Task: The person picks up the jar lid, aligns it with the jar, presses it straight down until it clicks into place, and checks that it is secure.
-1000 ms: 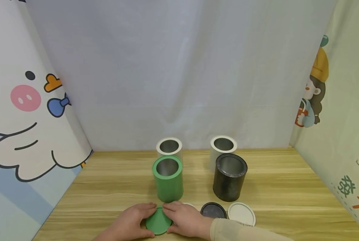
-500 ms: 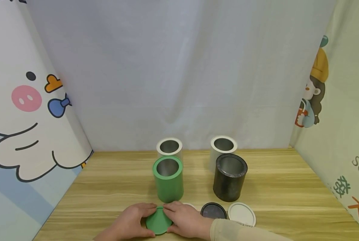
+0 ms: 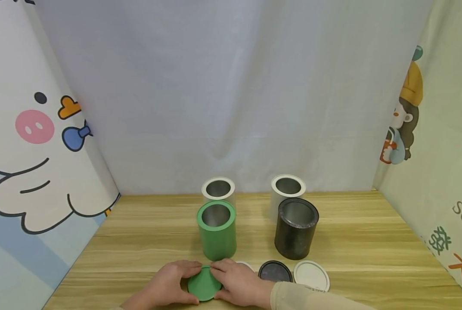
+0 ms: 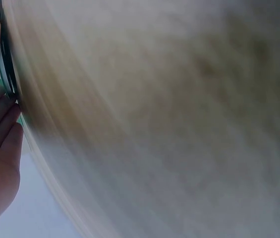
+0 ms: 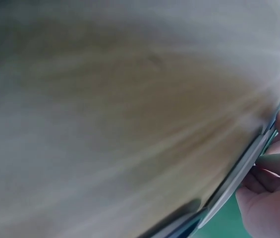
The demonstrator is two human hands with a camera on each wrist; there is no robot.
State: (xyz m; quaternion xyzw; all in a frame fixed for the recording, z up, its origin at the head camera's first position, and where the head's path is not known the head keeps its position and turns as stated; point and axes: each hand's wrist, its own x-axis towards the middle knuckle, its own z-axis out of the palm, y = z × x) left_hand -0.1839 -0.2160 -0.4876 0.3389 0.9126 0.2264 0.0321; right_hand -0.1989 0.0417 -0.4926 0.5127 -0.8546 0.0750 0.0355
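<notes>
A round green lid [image 3: 203, 284] lies near the front of the table, between both hands. My left hand [image 3: 168, 282] holds its left edge, thumb at the near side and fingers at the far side. On the opposite edge, my right hand [image 3: 240, 282] holds the lid the same way, its fingers reaching over the far rim. The lid's dark edge [image 4: 6, 57] shows side-on in the left wrist view. Just behind the lid stands a green can [image 3: 219, 241], its top uncovered. A white lid [image 3: 244, 264] is mostly hidden behind my right hand.
Right of my hand lie a black lid [image 3: 275, 271] and another white lid [image 3: 311, 275], partly behind my sleeve [image 3: 308, 295]. A black can [image 3: 294, 241] stands behind them. Two white cans, one left [image 3: 218, 199] and one right [image 3: 276, 206], stand farther back before a grey curtain [image 3: 246, 107].
</notes>
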